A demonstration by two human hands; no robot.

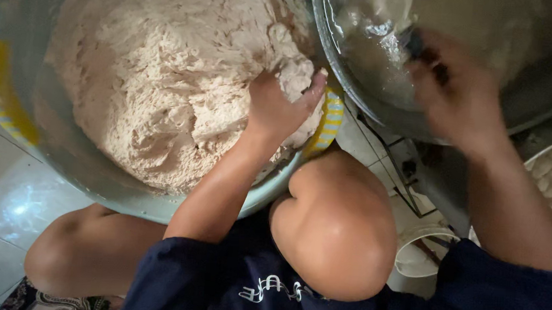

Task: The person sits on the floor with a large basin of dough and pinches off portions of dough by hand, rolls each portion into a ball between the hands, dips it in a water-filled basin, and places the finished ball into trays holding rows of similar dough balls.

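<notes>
There is one view only, from a camera worn on the person's head, facing almost straight down over the bent knees (pixel 332 227) and the tiled floor (pixel 1 200). It sits close: the big tub of dough (pixel 158 75) fills the upper left and is cut off by the top edge, the metal bowl (pixel 360 57) runs off the upper right, and both forearms reach up into the frame from the bottom (the left hand (pixel 279 107) shows sharp, the right hand (pixel 455 90) is blurred). No second view shares the scene
</notes>
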